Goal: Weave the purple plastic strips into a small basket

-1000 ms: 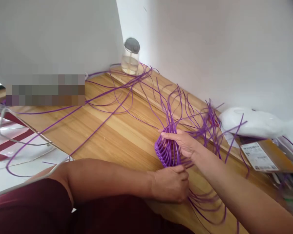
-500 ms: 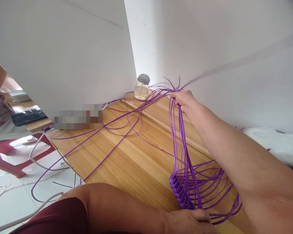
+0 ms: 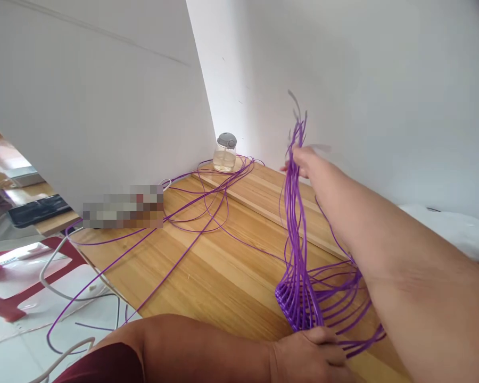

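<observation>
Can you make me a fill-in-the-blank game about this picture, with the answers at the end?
1. The strands held up in the air are coloured ____.
2. The left hand is low down by the woven piece, so the hand gripping the raised strands is the ____ one.
3. The jar has a lid coloured ____.
4. The table looks made of ____.

Missing words: purple; right; grey; wood.

i see a plain dark maroon sleeve (image 3: 108,366), near left, with a curved hem; left hand (image 3: 309,355) and right hand (image 3: 302,161) are bare.
</observation>
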`<act>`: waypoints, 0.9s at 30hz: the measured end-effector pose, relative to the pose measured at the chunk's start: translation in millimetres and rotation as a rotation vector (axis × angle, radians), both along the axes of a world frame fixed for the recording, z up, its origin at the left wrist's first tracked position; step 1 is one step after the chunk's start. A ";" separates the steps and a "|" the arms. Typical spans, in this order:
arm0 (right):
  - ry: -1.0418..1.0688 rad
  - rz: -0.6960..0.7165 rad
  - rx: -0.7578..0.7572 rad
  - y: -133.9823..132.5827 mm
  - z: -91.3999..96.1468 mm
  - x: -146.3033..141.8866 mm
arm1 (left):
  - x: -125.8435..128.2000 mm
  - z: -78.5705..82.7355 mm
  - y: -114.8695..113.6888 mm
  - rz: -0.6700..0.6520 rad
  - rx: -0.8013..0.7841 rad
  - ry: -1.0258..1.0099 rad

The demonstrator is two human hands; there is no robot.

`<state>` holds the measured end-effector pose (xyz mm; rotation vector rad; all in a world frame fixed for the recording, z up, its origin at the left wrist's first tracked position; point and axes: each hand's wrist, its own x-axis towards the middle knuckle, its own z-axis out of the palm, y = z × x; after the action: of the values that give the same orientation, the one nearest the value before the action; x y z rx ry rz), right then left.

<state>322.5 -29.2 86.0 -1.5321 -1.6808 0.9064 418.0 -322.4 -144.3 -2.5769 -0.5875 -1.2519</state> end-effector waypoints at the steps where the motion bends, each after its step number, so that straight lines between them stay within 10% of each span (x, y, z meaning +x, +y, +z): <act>1: -0.069 0.008 -0.028 -2.2 -6.7 7.3 | -4.1 5.4 0.2 0.011 -0.003 -0.002; 6: -0.478 0.151 -0.031 -30.4 -25.7 55.4 | -20.6 21.9 3.1 0.046 -0.062 0.091; 9: -0.311 0.333 -0.187 -73.7 -23.4 94.6 | -22.8 20.4 5.6 0.065 -0.104 0.123; 15: 0.178 0.923 -0.489 -237.3 -16.4 197.8 | -24.6 16.9 12.5 0.172 -0.217 0.047; 19: 0.149 1.064 -0.825 -325.7 -70.8 244.4 | -27.5 25.4 14.2 0.191 -0.281 0.009; 24: 0.477 0.277 -0.622 -354.5 -180.8 262.6 | -27.4 33.9 9.6 0.209 -0.289 -0.016; 27: 0.589 0.085 -0.501 -354.0 -206.2 265.6 | -28.9 37.7 9.5 0.219 -0.294 -0.042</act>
<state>588.1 -383.2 -120.3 -1.3034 -1.1421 1.7243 389.1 -312.8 -106.6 -2.6247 -1.1043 -1.2276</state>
